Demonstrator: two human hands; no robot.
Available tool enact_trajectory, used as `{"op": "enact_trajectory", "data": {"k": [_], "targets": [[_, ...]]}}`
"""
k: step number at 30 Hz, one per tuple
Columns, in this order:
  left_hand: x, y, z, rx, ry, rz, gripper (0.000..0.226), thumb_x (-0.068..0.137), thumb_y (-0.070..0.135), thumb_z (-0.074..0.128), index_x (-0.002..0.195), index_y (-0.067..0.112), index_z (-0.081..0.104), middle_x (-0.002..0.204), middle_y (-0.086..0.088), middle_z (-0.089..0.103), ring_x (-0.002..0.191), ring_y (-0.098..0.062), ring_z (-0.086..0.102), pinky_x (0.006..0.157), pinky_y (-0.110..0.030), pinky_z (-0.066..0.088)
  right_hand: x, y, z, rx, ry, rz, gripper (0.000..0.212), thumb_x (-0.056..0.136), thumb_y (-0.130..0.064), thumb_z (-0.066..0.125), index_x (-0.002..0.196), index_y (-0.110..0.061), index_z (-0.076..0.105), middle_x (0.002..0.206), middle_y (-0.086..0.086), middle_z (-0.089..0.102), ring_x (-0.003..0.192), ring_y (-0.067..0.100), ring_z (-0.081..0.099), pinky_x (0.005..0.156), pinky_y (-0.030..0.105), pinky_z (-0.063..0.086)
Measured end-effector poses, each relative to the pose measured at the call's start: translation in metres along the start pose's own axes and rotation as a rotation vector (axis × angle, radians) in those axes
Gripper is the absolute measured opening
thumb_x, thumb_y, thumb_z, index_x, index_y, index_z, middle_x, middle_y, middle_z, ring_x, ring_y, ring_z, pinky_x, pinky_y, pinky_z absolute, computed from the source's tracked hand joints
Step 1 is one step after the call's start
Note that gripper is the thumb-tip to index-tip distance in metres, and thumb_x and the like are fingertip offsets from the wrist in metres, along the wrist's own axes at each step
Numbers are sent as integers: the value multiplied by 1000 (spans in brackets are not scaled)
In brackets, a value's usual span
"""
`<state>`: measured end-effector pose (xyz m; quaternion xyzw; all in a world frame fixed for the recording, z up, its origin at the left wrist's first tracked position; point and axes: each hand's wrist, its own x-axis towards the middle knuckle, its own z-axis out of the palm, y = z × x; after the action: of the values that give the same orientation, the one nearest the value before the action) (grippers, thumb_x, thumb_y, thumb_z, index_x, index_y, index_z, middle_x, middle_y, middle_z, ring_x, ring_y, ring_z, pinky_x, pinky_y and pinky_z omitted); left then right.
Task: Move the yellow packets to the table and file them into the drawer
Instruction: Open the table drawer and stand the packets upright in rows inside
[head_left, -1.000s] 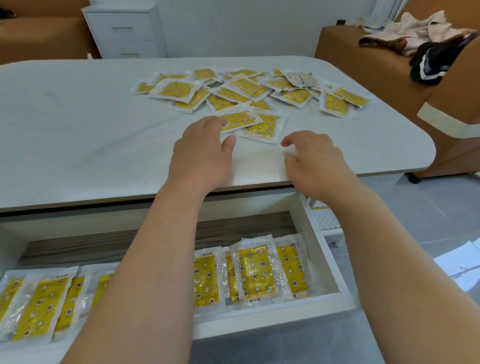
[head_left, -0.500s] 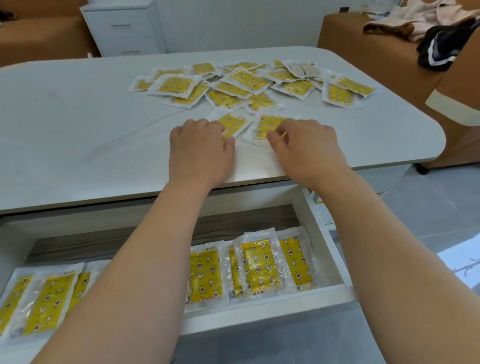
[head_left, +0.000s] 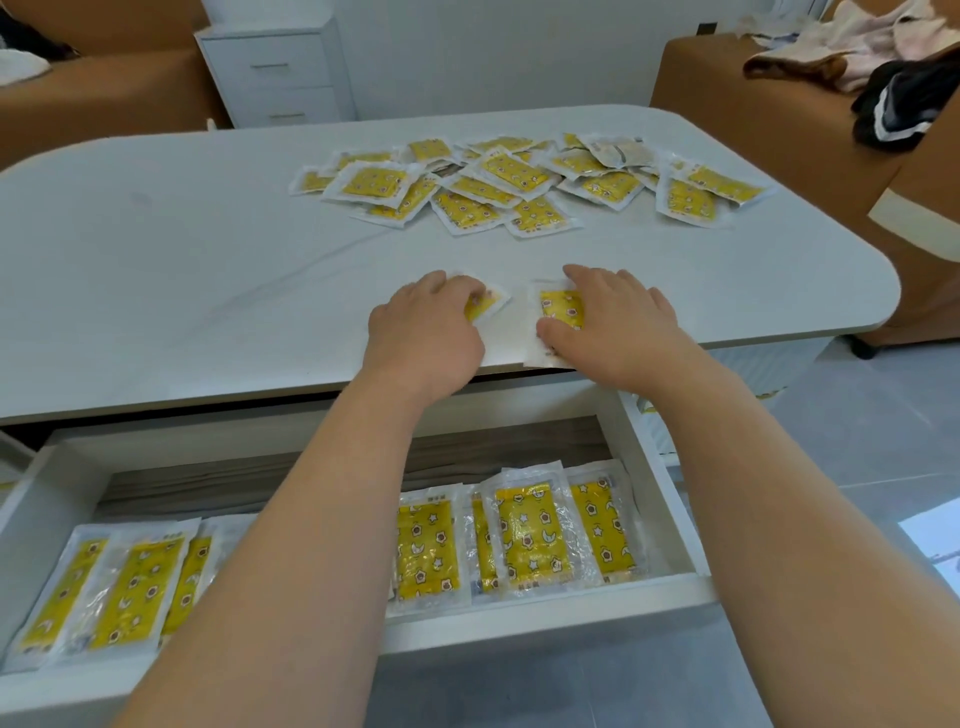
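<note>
Several yellow packets lie scattered on the far half of the white table. My left hand rests flat on one yellow packet near the table's front edge, covering most of it. My right hand presses on a second packet, whose near end juts over the edge. Below, the open drawer holds rows of yellow packets, and my forearms hide the middle ones.
A white chest of drawers stands behind the table. A brown sofa with clothes is at the right, another brown seat at the far left. Grey floor tiles lie to the right of the drawer.
Both hands have slid one packet each away from the pile and toward the table's front edge. The right packet now overhangs the edge.
</note>
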<state>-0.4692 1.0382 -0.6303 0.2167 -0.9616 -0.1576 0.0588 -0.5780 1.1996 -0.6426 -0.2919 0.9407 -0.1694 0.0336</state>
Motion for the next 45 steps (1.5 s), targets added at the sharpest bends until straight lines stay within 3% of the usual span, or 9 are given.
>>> {"op": "enact_trajectory", "data": {"k": [8, 12, 15, 18, 22, 30, 38, 42, 45], "targets": [[-41, 10, -17, -257, -6, -150, 83, 86, 0, 52, 155, 39, 27, 143, -9, 41, 127, -31, 42, 94, -38, 42, -20, -14, -20, 56, 20, 71, 78, 85, -56, 67, 152, -25, 39, 145, 11, 43, 136, 34, 38, 109, 47, 37], [-48, 11, -29, -320, -18, -127, 86, 85, 2, 57, 156, 37, 23, 125, 3, 51, 103, -22, 52, 76, -29, 42, -26, -21, -28, 2, -3, 124, 61, 77, -60, 75, 117, -16, 61, 117, 7, 59, 93, 21, 58, 68, 31, 43], [-56, 11, -36, -369, -125, -141, 57, 89, 10, 61, 141, 28, 43, 108, 7, 57, 90, -16, 56, 65, -29, 46, -33, -24, -38, -49, -98, 91, 46, 78, -58, 78, 85, -18, 56, 87, 2, 62, 70, 13, 55, 55, 30, 41], [-62, 3, -46, -313, -212, -149, 18, 93, 23, 61, 111, 20, 57, 102, -1, 62, 89, -19, 61, 72, -34, 51, -47, -33, -47, -126, -294, -6, 40, 82, -54, 77, 84, -21, 54, 87, 0, 62, 73, 13, 59, 59, 30, 46], [-66, -17, -55, -402, -307, -220, 15, 90, 29, 67, 100, 17, 65, 93, -3, 75, 83, -20, 74, 82, -43, 60, -57, -42, -43, -106, -483, -47, 37, 87, -52, 74, 99, -21, 59, 88, 0, 70, 69, 19, 71, 48, 25, 51], [-71, -41, -47, -231, -557, -207, 25, 78, 21, 85, 92, 18, 65, 89, -2, 72, 78, -15, 69, 58, -23, 52, -62, -67, -3, -273, -790, -236, 44, 89, -27, 76, 127, -20, 56, 114, -2, 65, 101, 19, 64, 89, 37, 54], [-67, -74, -32, -365, -585, -306, 33, 83, 9, 81, 106, 24, 63, 98, -7, 74, 90, -25, 74, 80, -43, 63, -59, -80, 34, -119, -824, -274, 32, 84, -27, 81, 112, -22, 66, 106, -5, 72, 95, 18, 69, 87, 38, 57], [-65, -84, -28, -323, -650, -330, 17, 93, 10, 70, 105, 22, 66, 99, -9, 74, 92, -26, 73, 82, -42, 62, -61, -84, 53, -181, -808, -266, 49, 85, -30, 80, 129, -19, 61, 122, -1, 68, 103, 21, 64, 86, 36, 53], [-64, -90, -22, -320, -713, -376, 15, 94, 6, 65, 103, 17, 69, 94, -12, 73, 75, -22, 68, 74, -36, 61, -63, -87, 65, -253, -752, -255, 54, 83, -32, 82, 130, -18, 60, 125, 2, 65, 103, 23, 60, 85, 34, 51]]}}
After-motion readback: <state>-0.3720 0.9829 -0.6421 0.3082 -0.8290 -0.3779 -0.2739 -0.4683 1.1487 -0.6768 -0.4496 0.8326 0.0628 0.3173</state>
